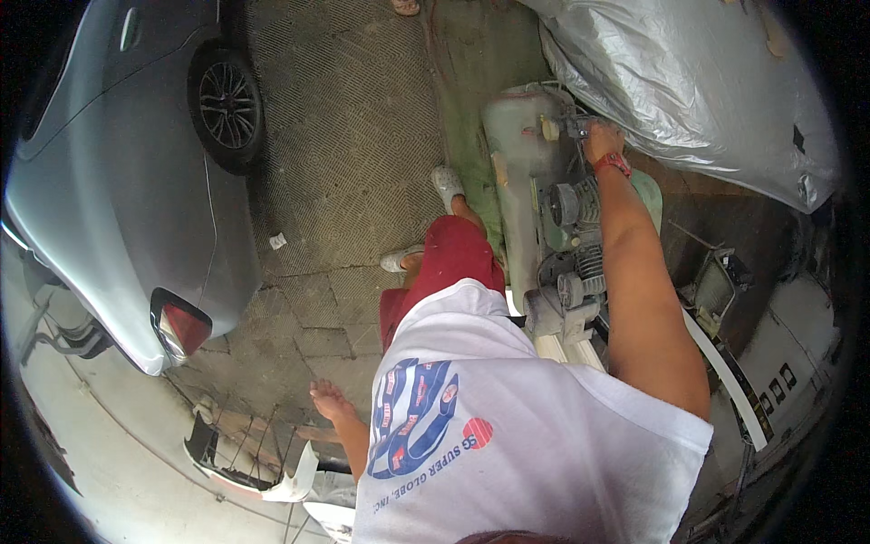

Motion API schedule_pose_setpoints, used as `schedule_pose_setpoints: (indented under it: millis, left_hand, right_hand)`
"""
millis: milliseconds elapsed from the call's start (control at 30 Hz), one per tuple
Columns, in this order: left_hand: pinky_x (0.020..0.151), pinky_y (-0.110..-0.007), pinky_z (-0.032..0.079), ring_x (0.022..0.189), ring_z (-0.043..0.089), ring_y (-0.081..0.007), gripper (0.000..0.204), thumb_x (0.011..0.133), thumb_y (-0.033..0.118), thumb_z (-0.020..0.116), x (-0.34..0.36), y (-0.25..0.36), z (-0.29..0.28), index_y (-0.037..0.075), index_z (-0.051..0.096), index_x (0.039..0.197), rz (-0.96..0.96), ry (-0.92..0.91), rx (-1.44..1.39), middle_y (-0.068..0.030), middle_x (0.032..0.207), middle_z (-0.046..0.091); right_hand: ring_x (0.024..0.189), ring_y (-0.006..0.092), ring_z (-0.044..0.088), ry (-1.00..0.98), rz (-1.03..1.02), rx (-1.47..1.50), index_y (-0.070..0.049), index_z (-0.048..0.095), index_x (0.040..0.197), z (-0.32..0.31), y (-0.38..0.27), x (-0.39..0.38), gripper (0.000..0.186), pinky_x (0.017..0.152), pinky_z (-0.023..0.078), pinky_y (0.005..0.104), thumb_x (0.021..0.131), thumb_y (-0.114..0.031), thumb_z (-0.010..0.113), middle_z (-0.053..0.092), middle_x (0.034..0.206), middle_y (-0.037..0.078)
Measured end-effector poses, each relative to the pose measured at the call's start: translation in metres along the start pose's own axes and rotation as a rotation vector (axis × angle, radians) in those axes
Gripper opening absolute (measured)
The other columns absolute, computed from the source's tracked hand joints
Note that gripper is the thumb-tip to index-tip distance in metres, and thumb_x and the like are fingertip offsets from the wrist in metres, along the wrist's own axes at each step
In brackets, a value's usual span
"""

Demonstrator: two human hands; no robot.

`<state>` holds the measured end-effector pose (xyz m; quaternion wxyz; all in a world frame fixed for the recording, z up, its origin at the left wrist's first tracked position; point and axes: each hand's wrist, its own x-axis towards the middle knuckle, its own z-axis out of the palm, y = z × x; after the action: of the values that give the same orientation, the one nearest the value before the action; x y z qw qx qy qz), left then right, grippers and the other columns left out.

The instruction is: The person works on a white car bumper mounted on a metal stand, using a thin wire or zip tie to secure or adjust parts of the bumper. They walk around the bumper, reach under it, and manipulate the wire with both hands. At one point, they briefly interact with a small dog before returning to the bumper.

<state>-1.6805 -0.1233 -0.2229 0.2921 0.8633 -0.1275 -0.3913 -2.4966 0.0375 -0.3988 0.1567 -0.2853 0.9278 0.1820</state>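
Observation:
My right hand (603,140), with a red watch (614,164) at the wrist, reaches to the far end of a dusty air compressor (530,127). Its fingers curl in at a metal fitting (580,127) there, beside a small yellow part (550,128); what exactly they grip is hidden. Ribbed pump heads with round caps (564,205) line the machine below my forearm. Away from the machine, my left hand (333,400) hangs low at my left side, its fingers apart and holding nothing.
A silver car (118,199) stands on the left. Silver sheeting (671,82) drapes a bulky shape at the far right. Loose car bumper parts (263,480) lie behind my left hand. A white scrap (277,241) lies on the textured paving; a green mat (471,136) borders the compressor.

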Motion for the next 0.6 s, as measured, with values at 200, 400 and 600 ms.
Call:
schedule_pose_setpoints:
  millis: [200,400,600]
  left_hand:
    - [0.11,-0.033,0.045,0.144,0.048,-0.0281,0.062,0.114,0.046,0.037,-0.013,0.041,0.03,0.008,0.032,0.162,0.16,-0.087,0.074,-0.0156,0.162,0.042]
    - [0.126,-0.047,0.028,0.151,0.038,-0.0366,0.065,0.113,0.048,0.039,-0.04,0.073,0.093,0.004,0.035,0.16,0.298,-0.217,0.086,-0.0224,0.163,0.039]
    - [0.117,-0.042,0.036,0.143,0.046,-0.0325,0.062,0.113,0.046,0.043,-0.037,0.073,0.098,0.006,0.037,0.159,0.298,-0.25,0.068,-0.0199,0.159,0.045]
  right_hand:
    - [0.129,0.033,0.058,-0.065,-0.115,-0.066,-0.014,0.068,0.125,0.035,0.009,0.034,0.04,0.107,0.044,0.0525,0.087,-0.023,0.074,0.069,0.13,0.012]
    - [0.133,0.0331,0.056,-0.186,-0.104,-0.113,-0.01,0.064,0.135,0.029,0.006,0.049,0.043,0.114,0.041,0.0526,0.092,-0.015,0.067,0.064,0.138,0.014]
    - [0.13,0.0345,0.058,-0.108,-0.123,-0.155,-0.008,0.068,0.126,0.027,0.006,0.056,0.035,0.105,0.045,0.0547,0.092,-0.018,0.07,0.067,0.131,0.014]
